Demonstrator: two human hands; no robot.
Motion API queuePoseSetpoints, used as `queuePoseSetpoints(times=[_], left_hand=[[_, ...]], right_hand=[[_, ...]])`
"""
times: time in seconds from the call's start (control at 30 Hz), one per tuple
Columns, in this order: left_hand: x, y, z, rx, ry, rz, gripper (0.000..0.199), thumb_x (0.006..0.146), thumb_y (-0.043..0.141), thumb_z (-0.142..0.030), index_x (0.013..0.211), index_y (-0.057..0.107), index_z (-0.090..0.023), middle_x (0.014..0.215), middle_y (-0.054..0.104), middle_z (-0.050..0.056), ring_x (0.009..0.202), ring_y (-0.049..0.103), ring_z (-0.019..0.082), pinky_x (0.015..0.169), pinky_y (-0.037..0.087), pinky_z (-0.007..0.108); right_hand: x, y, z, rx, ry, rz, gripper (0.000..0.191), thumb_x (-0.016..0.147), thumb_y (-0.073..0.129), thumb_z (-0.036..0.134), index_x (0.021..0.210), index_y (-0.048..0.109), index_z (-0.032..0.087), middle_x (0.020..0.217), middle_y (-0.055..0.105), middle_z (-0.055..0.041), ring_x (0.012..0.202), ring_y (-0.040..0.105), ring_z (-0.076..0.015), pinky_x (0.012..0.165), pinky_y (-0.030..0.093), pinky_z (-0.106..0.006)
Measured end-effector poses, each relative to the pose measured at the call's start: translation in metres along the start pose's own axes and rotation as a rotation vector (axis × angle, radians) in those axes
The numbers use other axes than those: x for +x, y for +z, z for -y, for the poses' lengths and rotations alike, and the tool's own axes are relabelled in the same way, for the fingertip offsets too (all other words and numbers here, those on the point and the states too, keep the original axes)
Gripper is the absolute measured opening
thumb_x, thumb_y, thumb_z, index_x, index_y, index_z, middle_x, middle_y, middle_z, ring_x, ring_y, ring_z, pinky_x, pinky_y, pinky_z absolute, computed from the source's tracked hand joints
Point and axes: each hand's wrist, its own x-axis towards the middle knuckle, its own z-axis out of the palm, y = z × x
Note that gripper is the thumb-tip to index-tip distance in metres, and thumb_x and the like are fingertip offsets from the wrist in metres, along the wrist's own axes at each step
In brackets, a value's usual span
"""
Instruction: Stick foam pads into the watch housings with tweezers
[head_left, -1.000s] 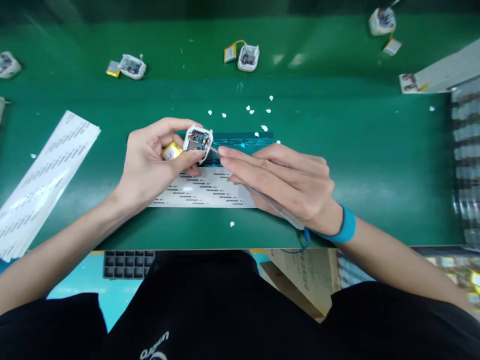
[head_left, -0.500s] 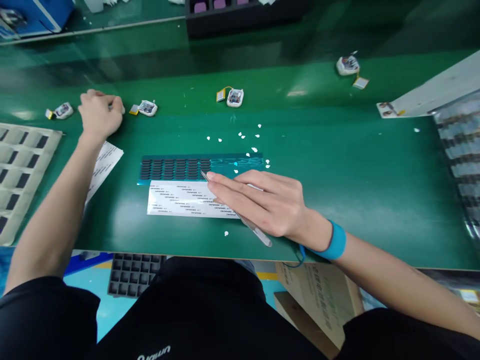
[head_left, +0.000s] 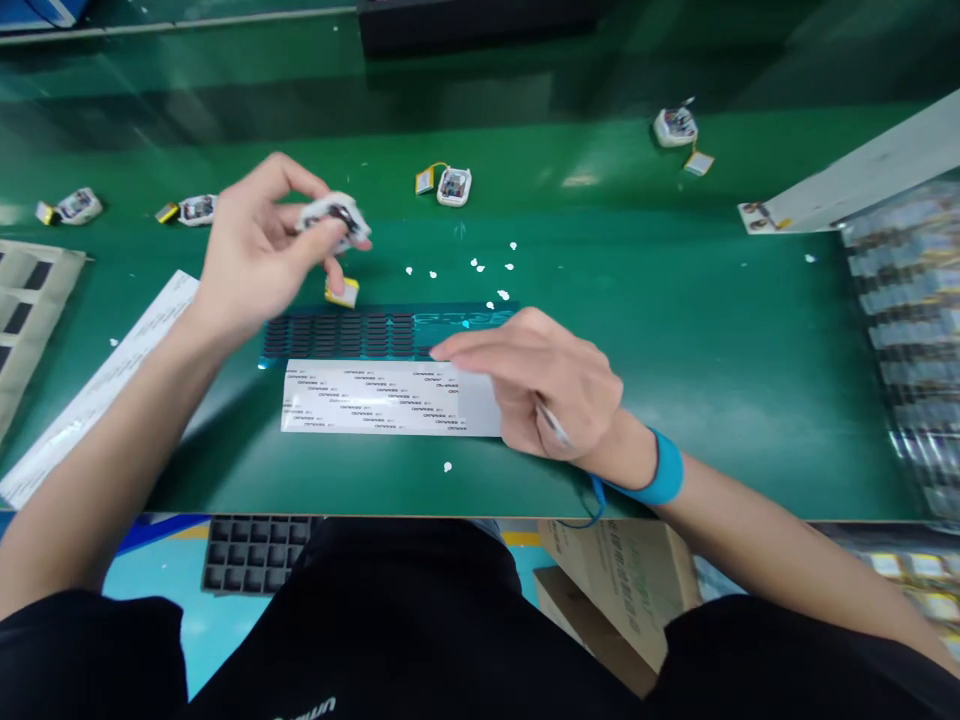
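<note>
My left hand (head_left: 259,245) is raised over the green mat and grips a small white device housing (head_left: 334,216) with a circuit board inside; a yellow battery (head_left: 341,292) dangles under it. My right hand (head_left: 547,385) rests on the mat and holds metal tweezers (head_left: 553,425), whose tips are hidden under my fingers. Its fingertips lie at the right end of a teal strip of small black pads (head_left: 352,333). Just below that strip lies a white printed label sheet (head_left: 375,398).
More white housings with batteries lie at the far side: (head_left: 454,185), (head_left: 675,126), (head_left: 196,209), (head_left: 78,205). White paper bits (head_left: 480,266) are scattered behind the strip. Another label sheet (head_left: 97,390) and a grey tray (head_left: 30,300) lie at left. Stacked packets (head_left: 907,330) fill the right.
My left hand picked up a housing with its battery from the far left and is bringing it back toward the middle. My right hand curled, pointing the tweezers toward the black pad strip.
</note>
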Motion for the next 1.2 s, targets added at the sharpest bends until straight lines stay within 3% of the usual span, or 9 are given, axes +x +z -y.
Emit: queuePoseSetpoints(times=[0.07, 0.13, 0.23, 0.37, 0.53, 0.73, 0.93, 1.07, 1.2], left_hand=[[-0.024, 0.035, -0.036, -0.208, -0.015, 0.086, 0.028, 0.095, 0.088, -0.04, 0.103, 0.068, -0.021, 0.079, 0.078, -0.004, 0.048, 0.06, 0.008, 0.042, 0.047, 0.026], [-0.046, 0.061, -0.065, -0.275, -0.118, 0.125, 0.01, 0.096, 0.082, -0.025, 0.101, 0.076, -0.018, 0.076, 0.076, -0.002, 0.044, 0.06, 0.009, 0.042, 0.048, 0.026], [-0.066, 0.078, -0.087, -0.285, -0.173, 0.132, 0.01, 0.094, 0.076, -0.018, 0.103, 0.08, -0.017, 0.07, 0.072, -0.002, 0.044, 0.059, 0.009, 0.041, 0.048, 0.022], [-0.075, 0.079, -0.088, -0.225, -0.2, 0.059, 0.015, 0.097, 0.075, -0.021, 0.109, 0.082, -0.017, 0.065, 0.069, -0.003, 0.043, 0.056, 0.008, 0.041, 0.047, 0.018], [-0.08, 0.078, -0.086, -0.156, -0.162, 0.02, 0.017, 0.101, 0.073, -0.023, 0.114, 0.083, -0.02, 0.081, 0.079, 0.001, 0.049, 0.067, 0.012, 0.047, 0.056, 0.021], [-0.089, 0.081, -0.089, 0.017, -0.077, -0.024, 0.023, 0.102, 0.069, -0.017, 0.119, 0.083, -0.024, 0.068, 0.075, -0.004, 0.047, 0.066, 0.012, 0.047, 0.053, 0.02], [-0.094, 0.085, -0.093, 0.018, -0.081, -0.066, 0.024, 0.102, 0.067, -0.014, 0.118, 0.083, -0.024, 0.062, 0.07, -0.008, 0.046, 0.065, 0.01, 0.046, 0.05, 0.019], [-0.093, 0.085, -0.091, 0.069, -0.1, -0.071, 0.022, 0.101, 0.068, -0.014, 0.115, 0.083, -0.023, 0.078, 0.079, -0.004, 0.056, 0.071, 0.01, 0.055, 0.056, 0.019], [-0.09, 0.082, -0.092, 0.071, -0.112, -0.067, 0.02, 0.101, 0.067, -0.016, 0.112, 0.082, -0.022, 0.091, 0.083, -0.001, 0.058, 0.072, 0.011, 0.054, 0.057, 0.021]], right_hand=[[0.001, 0.0, 0.001, -0.023, 0.07, -0.026, 0.019, 0.115, 0.047, 0.017, 0.121, 0.064, 0.012, 0.093, 0.08, -0.0051, 0.081, 0.076, -0.0142, 0.066, 0.059, -0.027], [0.001, -0.002, 0.001, -0.073, 0.118, -0.02, 0.017, 0.113, 0.06, 0.023, 0.126, 0.064, 0.013, 0.092, 0.079, -0.0022, 0.074, 0.073, -0.0112, 0.059, 0.054, -0.023], [0.003, -0.006, 0.001, -0.151, 0.143, 0.083, 0.012, 0.111, 0.065, 0.024, 0.121, 0.067, 0.017, 0.096, 0.079, -0.0003, 0.07, 0.07, -0.0091, 0.053, 0.046, -0.023], [0.004, -0.01, 0.004, -0.203, 0.178, 0.166, 0.008, 0.109, 0.065, 0.02, 0.104, 0.071, 0.019, 0.093, 0.078, 0.0018, 0.07, 0.07, -0.0084, 0.055, 0.047, -0.021], [0.004, -0.005, 0.013, -0.171, 0.221, 0.131, 0.003, 0.105, 0.073, 0.015, 0.107, 0.073, 0.013, 0.094, 0.081, -0.0031, 0.073, 0.073, -0.0091, 0.062, 0.054, -0.02], [-0.001, 0.002, 0.019, -0.136, 0.265, 0.123, 0.007, 0.106, 0.069, 0.014, 0.113, 0.071, 0.015, 0.097, 0.08, -0.0018, 0.079, 0.076, -0.0096, 0.067, 0.059, -0.019], [-0.002, -0.004, 0.021, -0.262, 0.097, 0.162, 0.014, 0.101, 0.071, 0.005, 0.113, 0.072, 0.013, 0.099, 0.083, -0.0042, 0.077, 0.076, -0.0129, 0.058, 0.053, -0.024], [-0.003, -0.004, 0.02, -0.325, 0.114, 0.254, 0.014, 0.106, 0.063, 0.006, 0.113, 0.07, 0.015, 0.096, 0.082, -0.0019, 0.078, 0.077, -0.0123, 0.058, 0.052, -0.023], [-0.003, -0.001, 0.018, -0.201, 0.18, 0.197, 0.013, 0.105, 0.071, 0.011, 0.118, 0.071, 0.014, 0.092, 0.08, -0.0011, 0.076, 0.075, -0.0112, 0.063, 0.055, -0.022]])
